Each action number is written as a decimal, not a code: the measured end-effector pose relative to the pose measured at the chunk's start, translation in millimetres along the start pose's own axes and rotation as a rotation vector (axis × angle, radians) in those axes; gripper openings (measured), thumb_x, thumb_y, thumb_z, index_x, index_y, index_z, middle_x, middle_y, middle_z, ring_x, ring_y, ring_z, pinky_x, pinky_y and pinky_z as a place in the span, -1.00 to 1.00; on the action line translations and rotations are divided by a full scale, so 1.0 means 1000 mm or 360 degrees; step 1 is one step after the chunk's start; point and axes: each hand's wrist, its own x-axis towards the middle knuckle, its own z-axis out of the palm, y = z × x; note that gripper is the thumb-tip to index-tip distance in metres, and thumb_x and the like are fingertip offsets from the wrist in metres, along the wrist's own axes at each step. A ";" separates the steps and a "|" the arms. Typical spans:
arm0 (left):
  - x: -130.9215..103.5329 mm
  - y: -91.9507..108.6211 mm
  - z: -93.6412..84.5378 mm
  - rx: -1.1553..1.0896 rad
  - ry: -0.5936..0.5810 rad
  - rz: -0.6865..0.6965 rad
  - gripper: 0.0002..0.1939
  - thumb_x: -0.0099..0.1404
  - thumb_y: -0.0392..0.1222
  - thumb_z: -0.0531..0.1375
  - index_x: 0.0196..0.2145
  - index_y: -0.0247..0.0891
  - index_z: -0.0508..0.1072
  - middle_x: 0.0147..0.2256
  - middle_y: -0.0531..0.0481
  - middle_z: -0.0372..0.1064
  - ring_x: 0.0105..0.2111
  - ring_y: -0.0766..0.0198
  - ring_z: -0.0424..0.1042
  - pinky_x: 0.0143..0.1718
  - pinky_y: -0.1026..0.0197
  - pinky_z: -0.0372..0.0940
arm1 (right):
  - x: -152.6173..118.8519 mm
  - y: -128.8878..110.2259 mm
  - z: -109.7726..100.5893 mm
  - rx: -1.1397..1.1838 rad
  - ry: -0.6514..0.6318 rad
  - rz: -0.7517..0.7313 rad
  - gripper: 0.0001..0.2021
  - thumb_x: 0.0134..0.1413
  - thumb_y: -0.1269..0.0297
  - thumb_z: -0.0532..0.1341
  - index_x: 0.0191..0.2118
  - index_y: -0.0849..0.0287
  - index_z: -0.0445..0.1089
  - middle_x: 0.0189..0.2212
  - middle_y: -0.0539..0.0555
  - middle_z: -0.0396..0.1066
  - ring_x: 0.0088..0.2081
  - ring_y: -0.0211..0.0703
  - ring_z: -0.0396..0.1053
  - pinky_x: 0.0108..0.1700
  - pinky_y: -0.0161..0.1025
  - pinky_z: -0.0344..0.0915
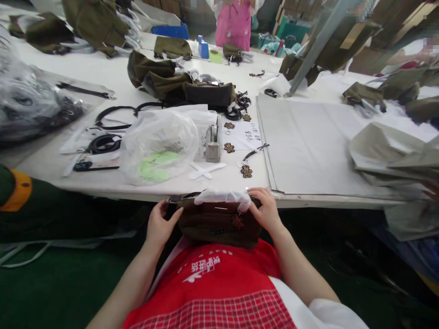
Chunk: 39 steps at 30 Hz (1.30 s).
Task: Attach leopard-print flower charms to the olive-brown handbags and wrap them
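Observation:
A dark olive bag [202,224] is held at the table's front edge, against the red apron. White wrapping [222,196] lies over its top, and a flower-shaped charm [237,221] hangs on its front. My left hand [161,224] grips the bag's left upper corner between thumb and fingers. The right upper corner is pinched by my right hand [265,210], next to the wrapping. Beyond the bag are a leopard-pattern flower charm [246,171], a white cross-shaped piece [206,170], a tape dispenser [213,146] and a clear plastic bag with green paper [159,148].
More olive bags [185,87] lie across the white table [137,186]. Black straps [104,144] are at the left. Large grey sheets [315,146] cover the right side, near a slanted metal pole [315,45]. A person in pink [233,25] stands opposite.

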 end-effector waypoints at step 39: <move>-0.014 0.031 0.034 0.0258 -0.0268 -0.0157 -0.48 0.05 0.22 0.24 -0.26 -0.32 0.49 -0.29 -0.23 0.55 -0.20 -0.13 0.52 -0.19 0.00 0.41 | -0.045 -0.011 -0.009 -0.0099 -0.0211 0.0671 -0.75 -0.01 0.03 0.31 -0.38 0.11 0.42 -0.57 -0.04 0.40 -0.56 -0.24 0.31 -0.48 -0.30 0.21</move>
